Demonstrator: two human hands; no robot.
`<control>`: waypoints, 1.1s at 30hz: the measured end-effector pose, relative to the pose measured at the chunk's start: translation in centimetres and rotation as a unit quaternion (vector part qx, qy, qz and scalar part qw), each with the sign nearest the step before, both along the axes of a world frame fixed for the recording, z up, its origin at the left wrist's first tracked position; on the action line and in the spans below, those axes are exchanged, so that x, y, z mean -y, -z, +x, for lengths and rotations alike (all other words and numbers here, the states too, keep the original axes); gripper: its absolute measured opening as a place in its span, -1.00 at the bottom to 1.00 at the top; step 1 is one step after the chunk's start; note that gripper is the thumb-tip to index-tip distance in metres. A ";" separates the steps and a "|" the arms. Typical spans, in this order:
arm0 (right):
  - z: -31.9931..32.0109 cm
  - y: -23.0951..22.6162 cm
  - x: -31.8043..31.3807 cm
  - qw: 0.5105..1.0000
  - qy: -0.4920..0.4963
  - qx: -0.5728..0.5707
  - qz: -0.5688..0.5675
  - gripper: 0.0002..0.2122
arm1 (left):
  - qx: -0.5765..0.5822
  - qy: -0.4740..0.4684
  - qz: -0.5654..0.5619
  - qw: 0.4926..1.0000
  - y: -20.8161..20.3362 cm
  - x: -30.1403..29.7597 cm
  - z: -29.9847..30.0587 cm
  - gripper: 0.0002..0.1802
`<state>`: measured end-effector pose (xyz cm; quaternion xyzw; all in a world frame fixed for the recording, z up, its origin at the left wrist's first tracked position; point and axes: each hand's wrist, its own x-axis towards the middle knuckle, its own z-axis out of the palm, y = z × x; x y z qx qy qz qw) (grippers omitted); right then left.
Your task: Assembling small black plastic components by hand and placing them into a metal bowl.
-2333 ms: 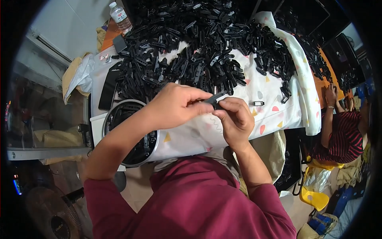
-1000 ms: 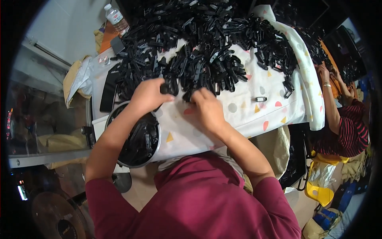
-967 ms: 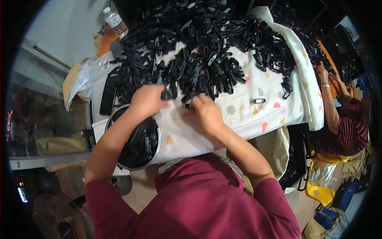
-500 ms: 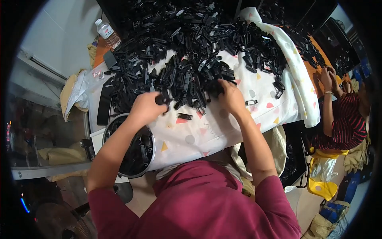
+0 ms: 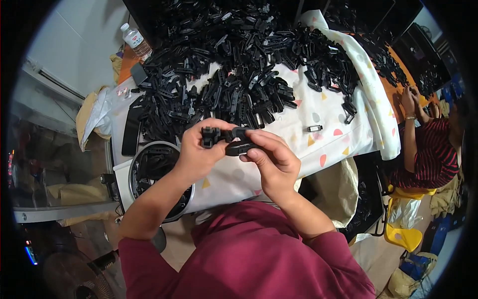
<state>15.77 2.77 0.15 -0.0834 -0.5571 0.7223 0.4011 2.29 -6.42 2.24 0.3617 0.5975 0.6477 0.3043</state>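
My left hand [image 5: 195, 155] and my right hand [image 5: 279, 167] meet over the near edge of the table. Between the left thumb and fingers is a small black plastic part [image 5: 209, 137] with a notched, blocky end. The right thumb and fingers pinch a longer black plastic piece [image 5: 241, 148] with a rounded edge. The two parts touch or nearly touch; fingers hide where they meet. Just beyond lies a large heap of similar black plastic parts [image 5: 234, 97]. One loose part with a pale middle [image 5: 314, 128] lies to the right.
At the left stand a round metal-rimmed container [image 5: 133, 182] of black parts and a dark phone [image 5: 131, 130]. A plastic bottle [image 5: 135, 41] is at the back left. A patterned cloth [image 5: 326, 144] covers the table. Another person in a striped top [image 5: 430, 149] works at the right.
Both hands have drawn together from the heap's near edge to the front middle, each bringing black parts. Loose parts near the hands are no longer visible.
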 end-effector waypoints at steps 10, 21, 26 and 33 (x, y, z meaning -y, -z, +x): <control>0.8 -0.6 -0.2 0.990 0.068 -0.009 0.121 -0.82 | -0.175 0.099 0.167 0.965 -1.4 0.5 0.2 -0.69; 0.5 -1.9 0.4 0.932 0.056 0.143 0.328 -0.72 | 0.042 0.083 0.091 0.992 -0.6 2.5 -0.1 -0.64; -2.0 2.2 -1.9 0.837 -0.013 0.284 0.468 -0.71 | 0.006 -0.107 -0.117 0.987 -2.4 7.0 -1.5 -0.70; -4.0 6.5 -1.8 0.746 -0.063 0.435 0.500 -0.71 | -0.536 -0.160 -0.348 0.752 -0.6 15.3 -1.6 -0.49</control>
